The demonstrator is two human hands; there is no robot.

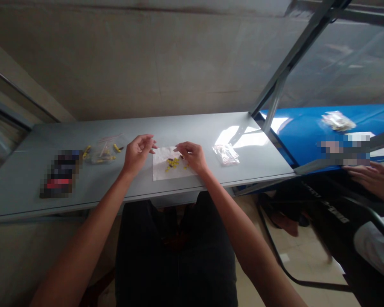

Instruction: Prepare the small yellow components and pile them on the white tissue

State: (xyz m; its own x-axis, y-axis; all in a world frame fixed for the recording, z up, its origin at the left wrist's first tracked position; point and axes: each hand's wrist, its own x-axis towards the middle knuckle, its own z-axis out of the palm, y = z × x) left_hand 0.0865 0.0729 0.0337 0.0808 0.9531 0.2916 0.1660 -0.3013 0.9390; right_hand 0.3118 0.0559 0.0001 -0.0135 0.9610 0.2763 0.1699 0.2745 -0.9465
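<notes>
From the head camera, both forearms reach forward over the grey worktop (192, 128) toward a white sheet (166, 168) lying flat near its front edge. The left hand (137, 153) hovers just beside the sheet's left edge, wrist raised, its fingers (149, 143) curled loosely inward with the tips near each other; whether they pinch anything is too small to tell. The right hand (193, 155) rests over the sheet's right part, palm down, fingers bent down to the small yellow and dark pieces (173, 162) scattered on the sheet; a grasp cannot be made out. The pieces are too small to read any long axis. Left of the sheet lies a clear bag with yellow pieces (104, 153); right of it, another small clear bag (226, 154). Far right of the sheet, another person's hand (374, 179).
</notes>
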